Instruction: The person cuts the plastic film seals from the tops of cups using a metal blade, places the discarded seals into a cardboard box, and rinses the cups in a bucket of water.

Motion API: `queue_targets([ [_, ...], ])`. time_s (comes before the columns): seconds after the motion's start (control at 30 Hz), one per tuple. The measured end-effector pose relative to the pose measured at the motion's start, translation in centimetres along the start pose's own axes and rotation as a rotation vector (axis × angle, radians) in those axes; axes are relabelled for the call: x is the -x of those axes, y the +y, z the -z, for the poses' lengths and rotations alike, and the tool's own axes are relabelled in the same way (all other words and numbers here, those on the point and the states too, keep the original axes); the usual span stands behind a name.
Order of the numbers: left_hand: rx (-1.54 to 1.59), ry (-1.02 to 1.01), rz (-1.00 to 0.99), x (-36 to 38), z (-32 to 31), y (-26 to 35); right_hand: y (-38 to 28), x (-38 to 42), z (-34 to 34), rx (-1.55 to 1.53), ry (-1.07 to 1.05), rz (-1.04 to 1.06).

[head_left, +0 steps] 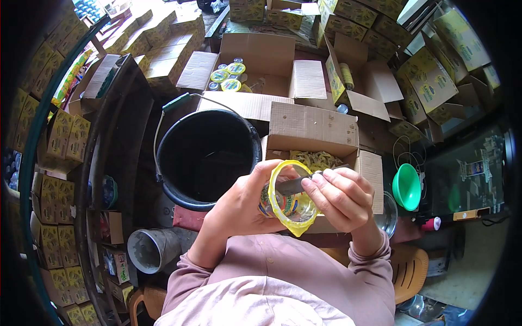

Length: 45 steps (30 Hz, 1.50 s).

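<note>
A clear plastic cup (311,209) with a yellow rim and printed sides is tilted toward the camera in front of my chest. My left hand (244,198) is wrapped round its side. In my right hand (341,198), the fingers pinch a flat dark metal blade (290,187), which lies across the cup's mouth near the upper rim. Just beyond my hands stands an open cardboard box (314,124) with small yellowish pieces (314,160) inside.
A large black bucket (165,187) stands at the left, its handle raised. Behind is an open carton (255,49) with yellow-lidded cups (231,85). A green bowl (406,186) is at the right, a grey bucket (147,251) at lower left. Stacked cartons (429,81) surround the area.
</note>
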State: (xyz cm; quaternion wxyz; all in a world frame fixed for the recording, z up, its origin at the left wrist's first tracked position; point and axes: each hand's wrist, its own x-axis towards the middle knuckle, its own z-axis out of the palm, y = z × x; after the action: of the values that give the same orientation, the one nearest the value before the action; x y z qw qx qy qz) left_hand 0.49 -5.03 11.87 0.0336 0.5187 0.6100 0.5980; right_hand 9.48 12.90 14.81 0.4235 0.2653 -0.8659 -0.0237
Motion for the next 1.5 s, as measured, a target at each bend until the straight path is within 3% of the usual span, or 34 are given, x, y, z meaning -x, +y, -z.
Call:
queue_targets([
  [0.2, 0.086, -0.014, 0.048, 0.0, -0.1, -0.7, 0.2, 0.4, -0.4, -0.077, 0.110, -0.072],
  [0.3, 0.071, 0.014, 0.010, -0.1, 0.0, -1.2, 0.7, 1.2, -1.0, -0.057, 0.268, -0.204],
  [0.43, 0.189, 0.016, 0.083, 0.4, 0.0, -1.8, 1.1, 3.6, -1.9, -0.146, 0.302, -0.546],
  [0.53, 0.236, 0.035, 0.075, 0.5, -0.2, -2.2, 1.4, 8.2, -5.9, -0.573, 0.333, -1.037],
  [0.57, 0.240, 0.037, 0.070, 0.5, -0.2, -2.3, 1.4, 8.8, -6.4, -0.485, 0.046, -1.133],
  [0.6, 0.245, 0.040, 0.066, 0.5, -0.3, -2.4, 1.7, 11.7, -7.7, -0.269, -0.324, -0.953],
  [0.67, 0.233, 0.026, 0.062, 0.5, -0.1, -2.4, 0.9, 13.7, -8.3, -0.298, -0.514, -0.955],
  [0.83, 0.224, 0.049, 0.047, 0.5, -0.3, -3.2, 0.2, 10.3, -6.5, -0.440, -0.093, -1.151],
  [1.1, 0.173, 0.136, 0.060, 0.9, -0.6, -3.9, -1.7, 4.4, -3.9, -0.581, 0.402, -0.966],
  [1.23, 0.133, 0.199, 0.055, 1.2, -0.8, -4.0, -2.9, 2.4, -3.8, -0.479, 0.448, -0.792],
  [1.5, 0.079, 0.198, 0.054, 1.5, -0.7, -4.1, -4.2, 1.5, -5.5, -0.541, 0.508, -0.842],
])
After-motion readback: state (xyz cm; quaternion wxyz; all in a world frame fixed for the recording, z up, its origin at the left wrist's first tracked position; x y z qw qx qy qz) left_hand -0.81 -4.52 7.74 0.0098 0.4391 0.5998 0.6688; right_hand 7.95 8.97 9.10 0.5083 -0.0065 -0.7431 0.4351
